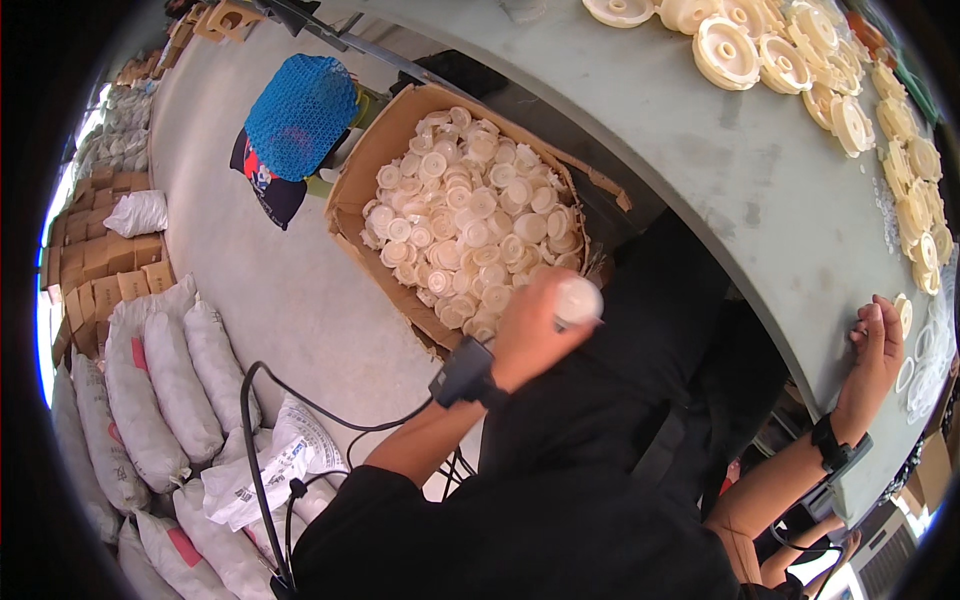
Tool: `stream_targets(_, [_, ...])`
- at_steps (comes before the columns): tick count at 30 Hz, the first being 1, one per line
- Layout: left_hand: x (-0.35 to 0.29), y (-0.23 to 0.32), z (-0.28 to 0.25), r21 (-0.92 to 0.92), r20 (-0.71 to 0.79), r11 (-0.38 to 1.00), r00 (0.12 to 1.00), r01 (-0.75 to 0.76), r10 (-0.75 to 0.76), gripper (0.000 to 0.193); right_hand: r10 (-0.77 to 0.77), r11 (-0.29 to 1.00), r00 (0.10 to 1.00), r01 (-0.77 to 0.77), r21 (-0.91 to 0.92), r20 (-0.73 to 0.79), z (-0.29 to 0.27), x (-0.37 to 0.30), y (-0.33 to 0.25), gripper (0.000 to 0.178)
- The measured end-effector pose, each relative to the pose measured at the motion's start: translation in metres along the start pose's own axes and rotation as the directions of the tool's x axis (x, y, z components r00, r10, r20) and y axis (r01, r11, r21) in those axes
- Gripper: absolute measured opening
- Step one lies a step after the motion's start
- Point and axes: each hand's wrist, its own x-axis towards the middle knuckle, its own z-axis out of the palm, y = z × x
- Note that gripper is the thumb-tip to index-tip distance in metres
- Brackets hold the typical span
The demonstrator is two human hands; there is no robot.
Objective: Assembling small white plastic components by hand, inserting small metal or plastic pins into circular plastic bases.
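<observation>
My left hand is closed around a round cream plastic cap, held just off the near right corner of an open cardboard box. Many similar cream caps fill the box. Over at the right, my right hand is above the grey table, its fingertips bent together; whatever may be between them is too small to tell. Close beside those fingertips lies a cream disc. Thin translucent rings lie just past that hand.
Larger cream plastic wheels are heaped on the table's far side, with a row of parts along its right. White sacks are stacked at the left. A blue mesh-covered seat stands beyond the box. A black cable trails from my left wrist.
</observation>
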Motion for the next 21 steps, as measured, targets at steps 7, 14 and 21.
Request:
stream_targets(7, [-0.011,-0.127,0.007,0.616,-0.238,0.752,0.965,0.235,-0.107,0.061,0.011,1.000,1.000,-0.012,0.022,0.020,0.005,0.001,0.000,0.021])
stream_targets(14, [0.022,-0.030,-0.011,0.010,0.074,0.996,0.993,0.091,-0.091,0.020,-0.007,0.999,1.000,0.008,0.053,-0.011,0.004,0.002,-0.010,0.020])
stream_targets(21, [0.059,0.130,-0.031,-0.275,-0.104,0.880,0.922,-0.387,0.373,0.014,-0.235,0.886,0.965,0.163,-0.434,-0.117,-0.038,0.022,-0.016,0.023])
